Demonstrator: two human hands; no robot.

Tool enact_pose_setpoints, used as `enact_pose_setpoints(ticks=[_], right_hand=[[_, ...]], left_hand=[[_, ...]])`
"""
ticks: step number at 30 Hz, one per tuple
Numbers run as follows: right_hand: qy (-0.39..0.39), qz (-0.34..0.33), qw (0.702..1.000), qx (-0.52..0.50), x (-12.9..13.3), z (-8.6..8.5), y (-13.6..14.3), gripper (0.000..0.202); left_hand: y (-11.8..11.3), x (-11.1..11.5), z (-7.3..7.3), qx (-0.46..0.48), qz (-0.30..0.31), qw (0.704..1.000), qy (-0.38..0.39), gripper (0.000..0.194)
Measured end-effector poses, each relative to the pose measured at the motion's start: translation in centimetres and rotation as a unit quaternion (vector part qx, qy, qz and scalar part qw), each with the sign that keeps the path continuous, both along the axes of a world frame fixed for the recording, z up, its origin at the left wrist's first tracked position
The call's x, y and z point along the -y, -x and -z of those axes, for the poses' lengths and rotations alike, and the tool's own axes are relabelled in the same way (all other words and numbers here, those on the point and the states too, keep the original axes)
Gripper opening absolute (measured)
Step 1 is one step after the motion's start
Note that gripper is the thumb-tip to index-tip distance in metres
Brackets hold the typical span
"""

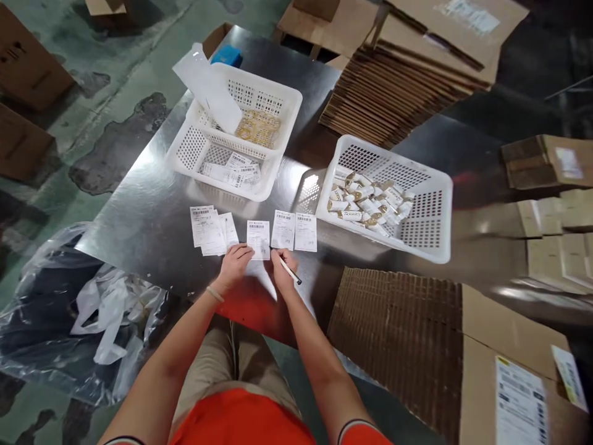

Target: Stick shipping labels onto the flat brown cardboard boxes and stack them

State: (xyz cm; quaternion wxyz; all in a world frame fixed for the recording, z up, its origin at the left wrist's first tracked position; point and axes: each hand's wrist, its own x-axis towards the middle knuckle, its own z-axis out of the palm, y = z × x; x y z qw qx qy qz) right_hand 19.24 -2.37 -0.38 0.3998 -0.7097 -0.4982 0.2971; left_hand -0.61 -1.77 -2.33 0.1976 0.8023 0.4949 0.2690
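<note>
Concrete floor (148,68) spreads beyond the shiny tabletop (152,216), and we take the roll basket (445,216) as our marker. Flattened cartons (384,86) stand stacked behind it, folded cartons (393,327) in front of it, and a divided basket (288,127) to its left.

Now the hands, both left of the roll basket and nearer the person! Left hand (235,262): fingertips on the lower corner of a label (258,232); whether that grip is together or apart, I cannot tell. Right hand (284,269): grip clamped on a pen (291,271), its point near the label's right edge. To write well here, I'd say, pin the paper flat, keep the left fingers off the print, and stroke lightly so nothing skids on slick metal.

And the count: two carton stacks by the roll basket, two baskets, two hands. Loose labels: one at the hands, two more between it and the roll basket, at least three overlapping on the far side from that basket. Small rolls (370,201) inside it: too jumbled to number. Pens: one!
</note>
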Motion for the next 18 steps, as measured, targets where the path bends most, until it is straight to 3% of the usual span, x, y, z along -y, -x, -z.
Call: enact_pose_setpoints(ticks=[3, 6, 11, 18], right_hand=[[0.024, 0.017, 0.997, -0.065, 0.3, 0.0, 2.4, 0.045], [0.005, 0.015, 1.0, -0.024, 0.1, 0.2, 3.6, 0.049], [-0.035, -0.052, 0.996, 0.059, -0.2, 0.8, 3.7, 0.055], [-0.047, -0.052, 0.993, 0.095, 0.2, 1.4, 3.5, 0.056]], left_hand=[[0.1, -0.1, 0.2, 0.015, -0.006, 1.0, 0.009, 0.026], [0.2, -0.2, 0.5, 0.022, -0.005, 1.0, 0.018, 0.027], [0.2, 0.0, 0.6, 0.036, -0.002, 0.999, 0.022, 0.027], [0.1, 0.1, 0.0, 0.032, -0.005, 0.999, 0.03, 0.028]])
